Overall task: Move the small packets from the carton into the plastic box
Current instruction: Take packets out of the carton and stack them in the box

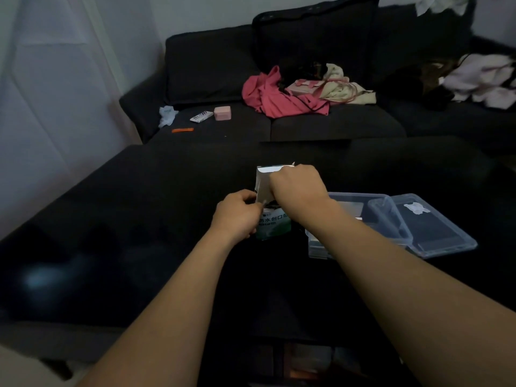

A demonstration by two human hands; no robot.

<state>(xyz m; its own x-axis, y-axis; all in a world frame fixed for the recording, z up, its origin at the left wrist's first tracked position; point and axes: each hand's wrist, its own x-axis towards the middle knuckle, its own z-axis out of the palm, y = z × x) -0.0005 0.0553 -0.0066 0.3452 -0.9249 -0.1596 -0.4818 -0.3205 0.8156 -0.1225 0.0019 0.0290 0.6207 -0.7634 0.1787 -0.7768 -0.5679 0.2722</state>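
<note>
We sit facing a dark sofa (307, 118) that fills the far side of the room, and everything else we place by the carton (272, 222), which stands upright on a black surface in front of us. Past the carton, on the sofa seat, lies a heap of pink cloth (268, 96) with a cream bag (340, 88) beside it. To the far right of the carton, at the sofa's end, lies a pile of pale clothes (485, 82). Beyond the carton and to its left, also on the seat, sit a small pink box (222, 113), a white tube (200, 117) just beside it, a crumpled pale wrapper (167, 114) and a thin orange stick (182, 130).

Just right of the carton stands the clear plastic box (371, 208), with its clear lid (435, 227) lying against its right side. We cannot tell what is inside the box.

The carton is green and white with printed characters, and its white top flap (265, 177) is lifted open. Our left hand (237, 213) holds the carton's left side, its grip curled round the edge. Our right hand (297, 182) is at the opened top, its grip closed on the flap. The small packets stay hidden from us inside the carton.
</note>
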